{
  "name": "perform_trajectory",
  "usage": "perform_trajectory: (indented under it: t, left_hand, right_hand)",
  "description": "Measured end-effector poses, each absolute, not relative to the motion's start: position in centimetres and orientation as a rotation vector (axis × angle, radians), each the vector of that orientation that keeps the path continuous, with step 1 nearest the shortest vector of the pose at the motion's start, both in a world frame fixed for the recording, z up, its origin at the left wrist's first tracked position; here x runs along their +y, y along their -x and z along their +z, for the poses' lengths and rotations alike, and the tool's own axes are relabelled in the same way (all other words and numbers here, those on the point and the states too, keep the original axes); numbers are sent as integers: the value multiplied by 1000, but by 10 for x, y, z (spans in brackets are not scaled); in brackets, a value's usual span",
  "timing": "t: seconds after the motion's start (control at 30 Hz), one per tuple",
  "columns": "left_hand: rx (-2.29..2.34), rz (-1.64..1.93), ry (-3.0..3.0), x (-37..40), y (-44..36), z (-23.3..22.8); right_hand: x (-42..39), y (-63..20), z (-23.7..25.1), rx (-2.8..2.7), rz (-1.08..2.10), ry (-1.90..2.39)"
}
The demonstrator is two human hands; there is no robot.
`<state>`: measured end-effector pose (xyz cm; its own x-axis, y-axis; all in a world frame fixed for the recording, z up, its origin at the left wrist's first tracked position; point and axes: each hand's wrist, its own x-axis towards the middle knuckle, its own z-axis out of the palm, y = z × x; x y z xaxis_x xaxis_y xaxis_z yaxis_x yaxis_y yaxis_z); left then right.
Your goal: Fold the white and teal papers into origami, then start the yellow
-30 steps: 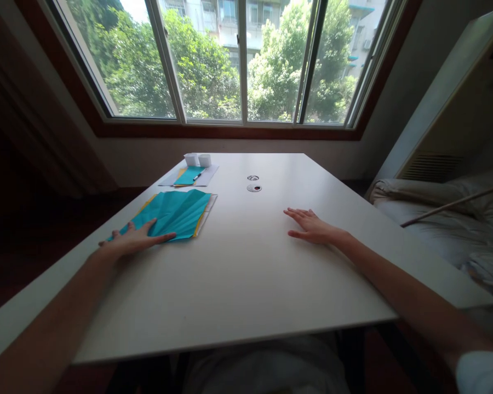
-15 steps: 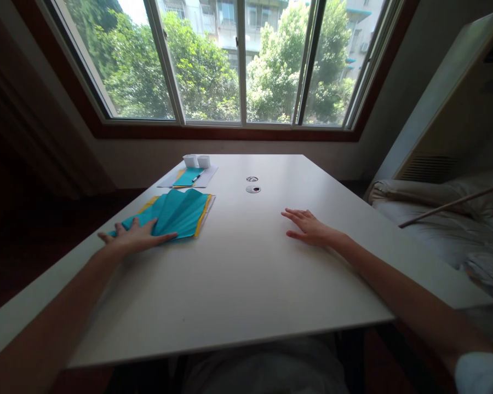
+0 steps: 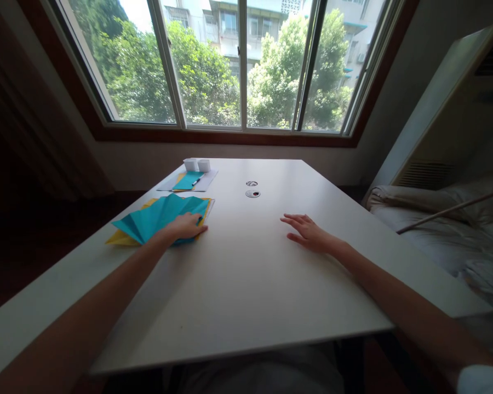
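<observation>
Whether the left hand (image 3: 185, 225) pinches the creased teal paper (image 3: 158, 215) or merely presses its right end cannot be told; that paper lies over yellow sheets (image 3: 121, 238) by the left edge of the table (image 3: 238, 295). Toward the far left corner sit a pen (image 3: 198, 180) and white containers (image 3: 204, 165). The right hand (image 3: 308, 232), fingers spread, holds nothing, toward the right edge.

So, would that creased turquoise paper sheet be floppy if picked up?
The creased turquoise paper sheet looks thin, so it'd probably be light and bend easily. Its fan-like folds rise in ridges, so it might flex along those.
</observation>
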<state>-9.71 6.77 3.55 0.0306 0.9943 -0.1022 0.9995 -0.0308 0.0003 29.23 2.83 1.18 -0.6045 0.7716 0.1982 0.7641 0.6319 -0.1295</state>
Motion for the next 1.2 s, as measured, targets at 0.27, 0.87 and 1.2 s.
perform_trajectory:
  t: [0.27, 0.87, 1.2]
  left_hand:
    - [2226, -166, -2071, 66, 105, 30]
    - [1853, -20, -2488, 15, -14, 31]
    - [1780, 1, -2472, 17, -12, 3]
  right_hand:
    - [27, -293, 14, -2613, 30, 1253]
    - [46, -249, 28, -2714, 94, 1295]
    - [38, -243, 1, -2728, 287, 1480]
